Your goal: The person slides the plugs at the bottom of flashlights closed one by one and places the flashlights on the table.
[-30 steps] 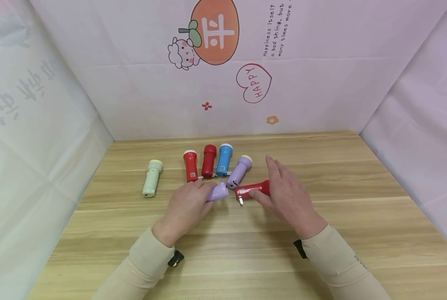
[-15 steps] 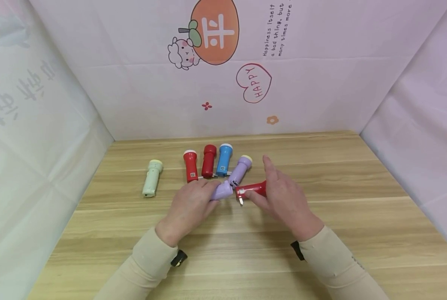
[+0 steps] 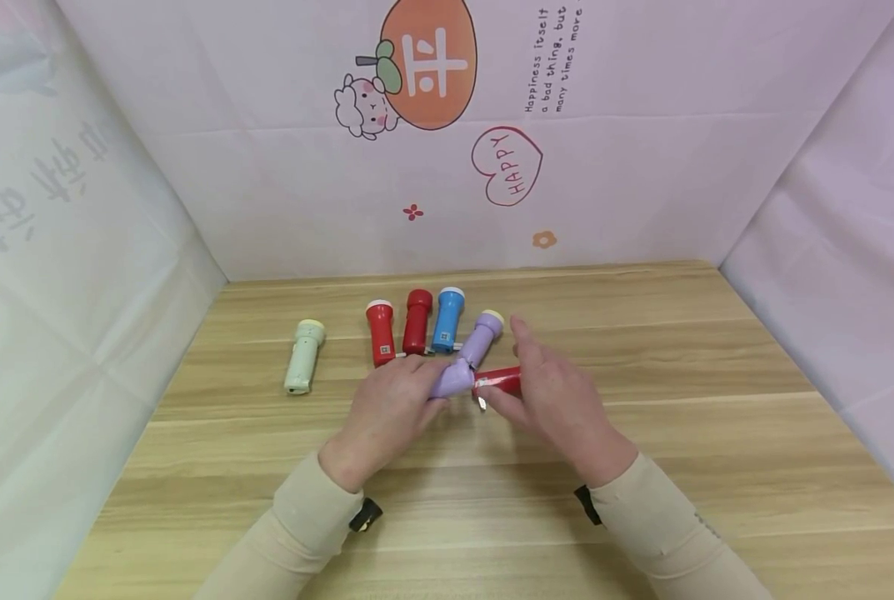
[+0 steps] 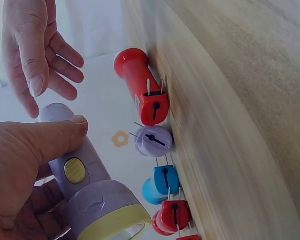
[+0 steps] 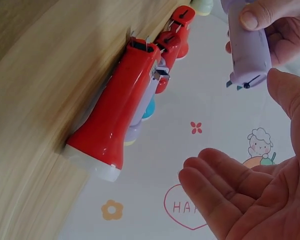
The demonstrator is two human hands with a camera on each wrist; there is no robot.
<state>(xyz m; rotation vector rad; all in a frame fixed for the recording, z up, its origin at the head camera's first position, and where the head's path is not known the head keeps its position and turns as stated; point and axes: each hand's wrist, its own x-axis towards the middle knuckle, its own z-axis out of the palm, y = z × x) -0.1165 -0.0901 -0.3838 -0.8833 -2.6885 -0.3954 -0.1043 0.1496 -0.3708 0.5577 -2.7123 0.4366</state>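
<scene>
Gripping a purple flashlight [image 3: 451,381] in the left hand [image 3: 387,408] now, up between the table's [image 3: 461,517] side edges, and holding the right hand [image 3: 559,404] spread above a red flashlight [image 3: 497,381], with a blue flashlight [image 3: 448,321] nearer the back edge!

The purple flashlight [image 3: 450,380], with a yellow button [image 4: 75,170] and pale yellow rim [image 4: 115,222], is gripped in the left hand [image 3: 388,417], raised off the table [image 3: 484,533], base toward three o'clock in the head view; the red flashlight [image 3: 497,380], white-rimmed, lies at three o'clock from it, prongs [image 3: 481,404] toward six.
</scene>
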